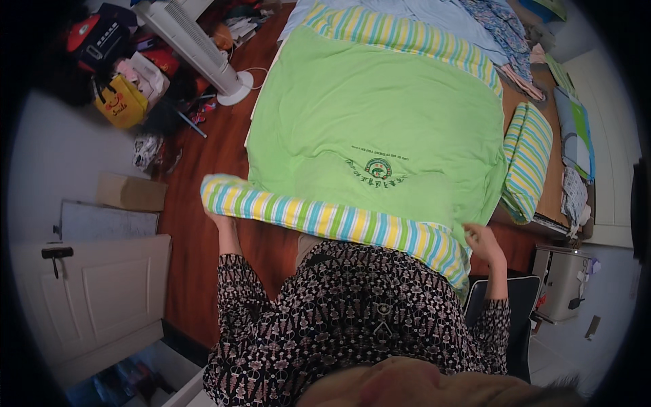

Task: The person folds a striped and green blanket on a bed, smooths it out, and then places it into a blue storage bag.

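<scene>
Gripping striped edge of green blanket (373,115): left hand (218,218) clamped underneath; right hand (480,239) clamped at corner.

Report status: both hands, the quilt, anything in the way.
Left hand grips the striped edge of the green quilt at its near left corner. Right hand grips the near right corner. Quilt spread flat over the bed. Nothing between the hands.
</scene>
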Available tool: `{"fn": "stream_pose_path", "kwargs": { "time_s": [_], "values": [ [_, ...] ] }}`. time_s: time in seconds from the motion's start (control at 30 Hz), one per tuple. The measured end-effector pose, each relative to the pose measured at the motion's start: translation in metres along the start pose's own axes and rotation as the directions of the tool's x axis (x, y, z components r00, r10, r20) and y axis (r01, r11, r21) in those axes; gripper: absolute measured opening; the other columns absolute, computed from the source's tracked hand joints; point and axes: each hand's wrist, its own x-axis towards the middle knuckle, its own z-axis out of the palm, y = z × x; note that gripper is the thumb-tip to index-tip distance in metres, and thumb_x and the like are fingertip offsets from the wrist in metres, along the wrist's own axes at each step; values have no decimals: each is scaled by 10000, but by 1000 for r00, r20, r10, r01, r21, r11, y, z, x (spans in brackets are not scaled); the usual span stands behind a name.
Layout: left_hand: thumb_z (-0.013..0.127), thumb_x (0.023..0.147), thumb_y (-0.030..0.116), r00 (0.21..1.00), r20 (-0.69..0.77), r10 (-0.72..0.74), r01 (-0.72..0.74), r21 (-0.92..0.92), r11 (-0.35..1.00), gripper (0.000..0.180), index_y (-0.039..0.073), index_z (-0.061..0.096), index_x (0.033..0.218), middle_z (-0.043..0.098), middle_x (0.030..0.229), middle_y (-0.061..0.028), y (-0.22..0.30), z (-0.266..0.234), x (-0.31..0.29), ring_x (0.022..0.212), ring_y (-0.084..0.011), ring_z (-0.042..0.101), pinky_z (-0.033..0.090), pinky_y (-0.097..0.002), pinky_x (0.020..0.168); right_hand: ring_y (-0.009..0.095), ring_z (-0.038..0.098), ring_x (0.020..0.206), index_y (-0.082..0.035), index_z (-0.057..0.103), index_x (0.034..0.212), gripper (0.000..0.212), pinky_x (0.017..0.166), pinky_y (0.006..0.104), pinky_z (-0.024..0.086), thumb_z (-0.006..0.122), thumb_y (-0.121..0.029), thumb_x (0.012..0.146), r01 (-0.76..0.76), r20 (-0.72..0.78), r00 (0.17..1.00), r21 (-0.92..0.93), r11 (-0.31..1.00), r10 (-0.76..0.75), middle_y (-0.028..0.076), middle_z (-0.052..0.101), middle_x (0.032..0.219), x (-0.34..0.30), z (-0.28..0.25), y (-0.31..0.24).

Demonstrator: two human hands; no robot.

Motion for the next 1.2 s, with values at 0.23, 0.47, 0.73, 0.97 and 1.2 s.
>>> {"fn": "stream_pose_path", "kwargs": {
  "time_s": [0.23, 0.47, 0.73, 0.97, 1.2],
  "values": [
    [446, 985, 284, 977, 103, 185, -187, 7, 982, 410, 14, 513, 1286, 622, 1190, -124, 52, 71, 3, 1050, -243, 626, 515, -387, 929, 269, 608, 1019, -28, 531, 1297, 473, 882, 355, 492, 641, -244, 891, 503, 137, 838, 182, 845, -528, 170, 599, 1186, 139, 13, -231],
    [617, 710, -16, 704, 419, 574, -708, 477, 521, 347, 25, 689, 1048, 663, 1021, -131, 102, 213, -22, 957, -254, 647, 506, -333, 859, 356, 517, 1169, 37, 348, 1390, 746, 1011, 404, 400, 696, -278, 810, 676, -94, 686, 451, 583, -722, 241, 525, 1257, 175, 87, -371],
    [717, 802, 209, 876, 399, 272, -464, 536, 706, 718, 71, 385, 1424, 593, 1220, -187, 53, 216, -15, 1026, -327, 631, 489, -384, 911, 209, 608, 1030, -5, 441, 1328, 514, 905, 352, 507, 559, -15, 828, -181, 255, 892, 958, 222, -374, 108, 596, 1201, 170, 66, -329],
    [584, 942, 326, 712, 566, -416, -26, 613, 790, 507, 9, 511, 1332, 648, 1093, -154, 29, 221, -25, 1000, -232, 602, 458, -331, 911, 244, 573, 1139, 1, 366, 1380, 633, 972, 385, 486, 596, 11, 791, -334, 368, 847, 930, 156, -383, 138, 543, 1278, 149, 64, -306],
    [619, 904, 429, 656, 553, -514, -50, 711, 701, 487, -13, 663, 1102, 696, 950, -126, 17, 188, -33, 857, -162, 623, 493, -299, 777, 235, 568, 1153, 6, 357, 1389, 641, 992, 378, 467, 651, -74, 826, -335, 352, 794, 934, 126, -495, 132, 537, 1302, 144, 60, -303]
  ]
}}
